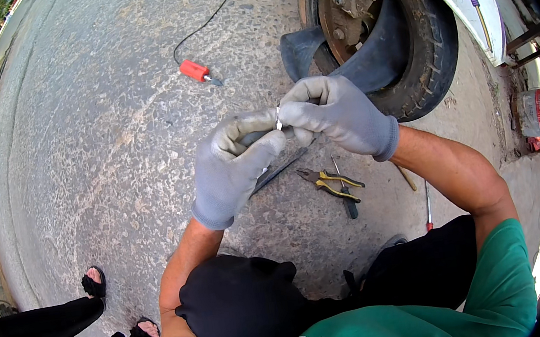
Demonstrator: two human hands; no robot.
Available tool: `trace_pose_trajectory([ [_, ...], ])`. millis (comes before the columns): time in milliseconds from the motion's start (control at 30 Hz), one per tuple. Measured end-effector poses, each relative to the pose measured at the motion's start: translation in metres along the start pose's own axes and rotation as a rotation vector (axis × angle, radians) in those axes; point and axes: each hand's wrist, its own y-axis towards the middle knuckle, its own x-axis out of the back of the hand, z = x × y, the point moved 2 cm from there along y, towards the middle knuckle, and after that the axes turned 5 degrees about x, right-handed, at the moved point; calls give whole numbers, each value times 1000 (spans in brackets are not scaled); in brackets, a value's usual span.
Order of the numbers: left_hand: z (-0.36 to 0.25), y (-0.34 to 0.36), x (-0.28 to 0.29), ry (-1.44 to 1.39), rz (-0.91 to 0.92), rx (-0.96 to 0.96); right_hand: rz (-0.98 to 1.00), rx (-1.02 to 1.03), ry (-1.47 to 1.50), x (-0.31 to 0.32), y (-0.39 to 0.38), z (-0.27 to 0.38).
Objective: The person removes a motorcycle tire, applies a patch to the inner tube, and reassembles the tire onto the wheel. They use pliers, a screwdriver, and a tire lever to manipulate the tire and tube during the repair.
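Right now the gray-gloved hands are close together, the left hand [232,163] and right hand [345,117] both pinching a small white piece [279,123] between their fingertips, over the ground [118,209]. Just beyond, a black rubber tube [374,52] hangs out around the tyre [436,31]. Nearer the knees lie yellow-and-black pliers [332,181], touching or overlapping a screwdriver [350,207]; I can't tell which. Farther off sits a red-handled tool [194,71] near a dark cord [209,19].

Rough grey ground [111,155]: red corded tool [193,70]; yellow-black pliers [318,176] across black-handled screwdriver [351,210].
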Motion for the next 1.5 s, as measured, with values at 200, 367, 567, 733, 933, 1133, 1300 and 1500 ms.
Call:
trace_pose_trajectory([
  [200, 9, 3, 3, -113, 46, -30, 19, 13, 43, 0, 1, 0],
  [367, 11, 5, 5, -191, 61, 78, 42, 45, -15, 4, 0, -4],
  [567, 18, 7, 11, -268, 111, 111, 69, 52, -50, 5, -1, -6],
  [733, 19, 6, 7, -211, 72, 76, 74, 43, -72, 3, -2, -1],
  [933, 3, 1, 1, -41, 49, 131, 89, 38, -80, 2, -4, -2],
  [1133, 4, -1, 1, -47, 12, -3, 98, 15, -52, -1, -5, -3],
  [1300, 5, 1, 4, 13, 16, -70, 84, 44, -162, -1, -6, -2],
  [1500, 6, -1, 6, 104, -4, -90, 84, 19, -106, -6, -6, 0],
])
